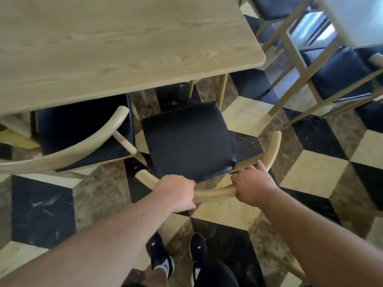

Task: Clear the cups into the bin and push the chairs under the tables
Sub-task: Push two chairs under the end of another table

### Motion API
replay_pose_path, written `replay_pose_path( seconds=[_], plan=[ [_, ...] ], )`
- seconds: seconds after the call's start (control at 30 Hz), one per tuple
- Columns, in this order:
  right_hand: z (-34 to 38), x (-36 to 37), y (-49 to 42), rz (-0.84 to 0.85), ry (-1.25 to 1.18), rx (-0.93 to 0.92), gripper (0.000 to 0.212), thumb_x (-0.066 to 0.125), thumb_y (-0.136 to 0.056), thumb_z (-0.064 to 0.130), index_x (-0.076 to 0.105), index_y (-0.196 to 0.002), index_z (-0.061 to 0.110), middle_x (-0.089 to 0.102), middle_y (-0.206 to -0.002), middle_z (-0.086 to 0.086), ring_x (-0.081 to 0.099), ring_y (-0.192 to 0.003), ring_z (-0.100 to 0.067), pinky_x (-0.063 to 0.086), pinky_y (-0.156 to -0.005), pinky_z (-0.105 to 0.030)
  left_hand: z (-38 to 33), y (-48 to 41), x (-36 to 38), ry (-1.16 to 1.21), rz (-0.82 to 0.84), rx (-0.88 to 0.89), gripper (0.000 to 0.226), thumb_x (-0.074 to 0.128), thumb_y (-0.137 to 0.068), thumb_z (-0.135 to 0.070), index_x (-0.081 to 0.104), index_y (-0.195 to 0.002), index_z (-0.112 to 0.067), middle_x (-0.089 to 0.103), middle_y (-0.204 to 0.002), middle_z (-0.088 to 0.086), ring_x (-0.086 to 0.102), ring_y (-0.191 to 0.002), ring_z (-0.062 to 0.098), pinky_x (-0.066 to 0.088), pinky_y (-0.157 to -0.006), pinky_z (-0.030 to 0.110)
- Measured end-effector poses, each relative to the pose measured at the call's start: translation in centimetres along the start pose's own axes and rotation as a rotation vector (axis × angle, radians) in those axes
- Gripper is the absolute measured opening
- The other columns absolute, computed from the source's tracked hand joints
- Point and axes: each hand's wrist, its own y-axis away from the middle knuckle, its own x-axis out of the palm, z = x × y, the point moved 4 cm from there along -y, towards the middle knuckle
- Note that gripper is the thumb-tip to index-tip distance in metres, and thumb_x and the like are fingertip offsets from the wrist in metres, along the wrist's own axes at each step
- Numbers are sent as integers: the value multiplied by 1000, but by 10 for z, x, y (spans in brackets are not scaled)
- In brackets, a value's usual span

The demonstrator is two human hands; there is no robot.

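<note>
A light wooden chair with a dark padded seat (187, 139) stands on the floor just short of the near edge of the light wooden table (116, 48). Its curved back rail runs across below the seat. My left hand (178, 192) grips that rail on the left and my right hand (251, 186) grips it on the right. The seat's far edge lies close to the table's corner, mostly outside the tabletop. A second matching chair (83, 131) to the left sits partly under the table. No cups are in view.
The floor is a black, cream and brown cube-pattern tile (310, 172). More wooden chairs with dark seats (339, 75) and another table (356, 19) crowd the upper right. My two feet in dark shoes (178, 255) stand just behind the chair.
</note>
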Motion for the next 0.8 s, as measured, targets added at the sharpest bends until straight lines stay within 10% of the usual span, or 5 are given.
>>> replay_pose_path(
  seconds=[0.3,0.8],
  plan=[
    [-42,-67,-91,-40,-10,-32,34,61,-95,47,65,-127,34,70,-122,4,61,-120,-28,31,-116,-59,62,-65,-77,-9,-67,-102,34,74,-91,-53,65,-112,-29,57,-82,-8,59,-71,17,54,-66,38],
    [-76,-135,-207,-4,-86,-346,13,56,-89,32,64,-99,31,50,-78,11,55,-76,-22,40,-68,-38,146,-147,-135,0,164,-79,17,64,-85,-51,60,-97,-41,60,-73,-14,57,-62,10,36,-49,32]
  ],
)
